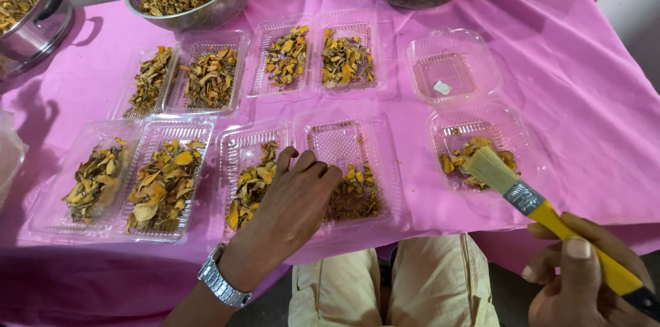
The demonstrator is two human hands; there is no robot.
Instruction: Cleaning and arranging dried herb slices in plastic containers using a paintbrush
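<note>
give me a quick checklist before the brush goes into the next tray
1. Brush gripped in right hand: ok.
2. Bristles over the far-right tray, which holds a few dried pieces: ok.
3. Left hand steadying the open middle tray: ok, it rests on it.
4. Empty tray free of pieces: not ok, one small white scrap inside.
5. Bristles clean: cannot tell.

Silver metal wristwatch on left wrist, khaki trousers, bare forearms
</note>
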